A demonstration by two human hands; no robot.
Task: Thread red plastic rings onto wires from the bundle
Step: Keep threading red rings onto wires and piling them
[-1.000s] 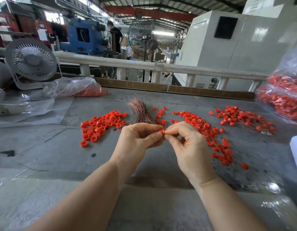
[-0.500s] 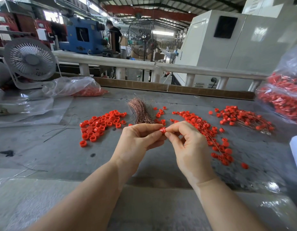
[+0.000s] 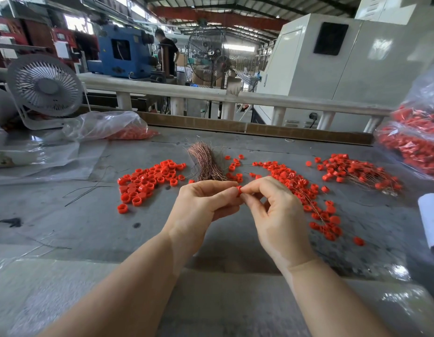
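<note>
Since the earlier frames little has shifted: both hands stay raised together over the grey worktable. Threaded rings on wires already spread across its right side, while a loose ring pile and the copper wire bundle wait, so plenty is left. Left hand and right hand pinch one red ring between fingertips; its wire is too thin to see.
</note>
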